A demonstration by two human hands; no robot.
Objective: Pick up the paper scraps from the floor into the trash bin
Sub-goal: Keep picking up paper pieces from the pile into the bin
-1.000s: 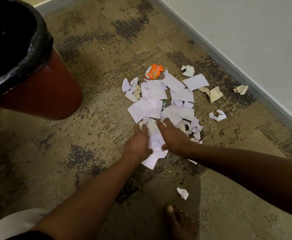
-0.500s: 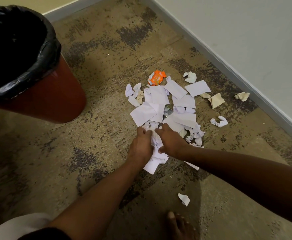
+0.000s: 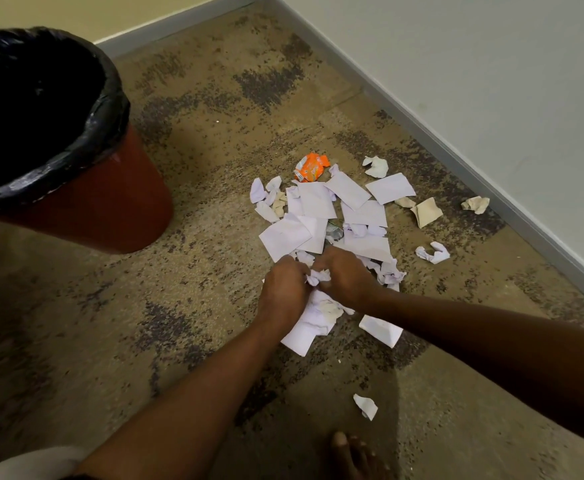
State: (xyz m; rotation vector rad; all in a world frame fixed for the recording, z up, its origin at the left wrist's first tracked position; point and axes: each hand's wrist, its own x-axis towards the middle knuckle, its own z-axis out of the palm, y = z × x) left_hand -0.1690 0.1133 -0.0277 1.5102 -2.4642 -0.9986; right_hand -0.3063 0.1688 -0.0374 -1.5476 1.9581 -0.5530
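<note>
A heap of white paper scraps [image 3: 321, 209] lies on the speckled floor, with an orange wrapper [image 3: 311, 167] at its far edge. My left hand [image 3: 283, 289] and my right hand [image 3: 344, 273] meet at the heap's near side, fingers curled round a crumpled bunch of scraps [image 3: 318, 277] squeezed between them. More white and tan pieces hang below the hands. The red trash bin [image 3: 110, 206] with a black liner stands to the left, its mouth open and dark.
Loose scraps lie apart: a flat white piece [image 3: 380, 330], a small one [image 3: 365, 406] near my bare foot [image 3: 351, 455], tan pieces [image 3: 426, 212] and a crumpled one [image 3: 476, 204] by the grey baseboard [image 3: 491, 188] on the right.
Both hands have drawn together and curled, bunching scraps between them and lifting them slightly off the floor. The view has shifted, showing more of the bin.
</note>
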